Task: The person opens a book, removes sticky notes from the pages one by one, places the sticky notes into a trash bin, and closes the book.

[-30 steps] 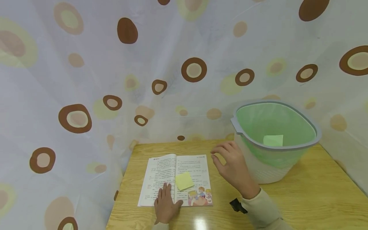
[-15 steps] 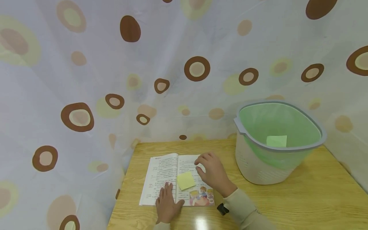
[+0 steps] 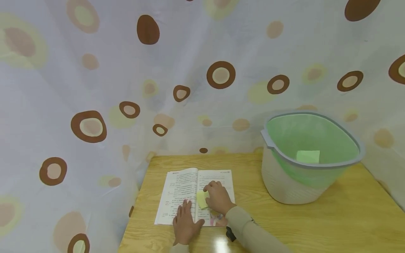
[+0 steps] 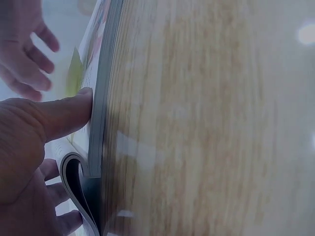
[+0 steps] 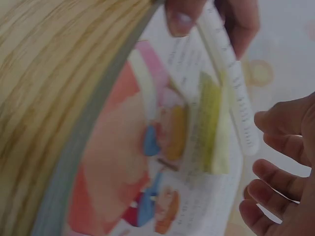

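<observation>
An open printed book (image 3: 177, 186) lies on the wooden table, with a yellow sticky note (image 3: 201, 200) on its right page. My left hand (image 3: 186, 225) rests with spread fingers on the lower part of the book, its thumb near the bottom edge of the right page. Over the right page is my right hand (image 3: 218, 197), fingers loosely bent, covering part of the note in the head view. In the right wrist view a gap shows between these fingertips and the sticky note (image 5: 212, 128), whose lower part stands slightly off the page.
To the right of the book stands a pale basket (image 3: 284, 186) with a grey rim and a green liner. A light green paper square (image 3: 308, 156) shows inside it. A patterned curtain (image 3: 190, 52) hangs behind and at the left of the table (image 3: 316, 228).
My right hand has moved left and down, from beside the basket to over the sticky note. My left hand has stayed on the book. The view has shifted slightly.
</observation>
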A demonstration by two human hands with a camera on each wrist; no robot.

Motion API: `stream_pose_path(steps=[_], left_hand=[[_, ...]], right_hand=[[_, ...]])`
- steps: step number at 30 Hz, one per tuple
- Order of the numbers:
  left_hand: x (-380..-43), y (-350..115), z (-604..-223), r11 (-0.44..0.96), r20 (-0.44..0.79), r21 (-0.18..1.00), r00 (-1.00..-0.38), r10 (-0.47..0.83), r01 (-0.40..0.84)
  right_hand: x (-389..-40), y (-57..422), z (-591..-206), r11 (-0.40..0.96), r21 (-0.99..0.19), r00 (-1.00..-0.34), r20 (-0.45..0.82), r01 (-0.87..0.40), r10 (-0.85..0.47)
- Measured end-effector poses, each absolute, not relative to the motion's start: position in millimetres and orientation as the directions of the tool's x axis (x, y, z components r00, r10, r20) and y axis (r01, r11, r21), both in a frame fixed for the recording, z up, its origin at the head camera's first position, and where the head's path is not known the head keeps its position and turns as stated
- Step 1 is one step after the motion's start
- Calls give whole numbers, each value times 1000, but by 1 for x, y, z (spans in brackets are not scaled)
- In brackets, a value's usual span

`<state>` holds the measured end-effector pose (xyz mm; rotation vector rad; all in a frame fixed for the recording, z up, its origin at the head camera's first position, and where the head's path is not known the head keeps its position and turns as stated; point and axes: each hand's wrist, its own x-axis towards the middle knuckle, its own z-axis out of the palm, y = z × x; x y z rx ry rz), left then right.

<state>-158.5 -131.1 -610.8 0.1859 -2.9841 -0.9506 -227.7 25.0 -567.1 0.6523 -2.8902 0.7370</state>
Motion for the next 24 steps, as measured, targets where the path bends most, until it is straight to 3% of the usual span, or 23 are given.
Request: stream_pose_path(steps=[5, 14, 24], left_hand=[[-158, -132, -610, 812, -38, 569, -991, -126, -125], [-153, -128, -609, 797, -54, 591, -992, -115, -125], [-158, -130, -607, 796, -60, 590, -990, -129, -139]], right_hand=[[-236, 17, -595, 830, -443, -939, 120, -340, -321], [-240, 10, -608, 901, -325, -957, 52, -286, -285], [-249, 17, -621, 847, -450, -958, 91, -283, -272]])
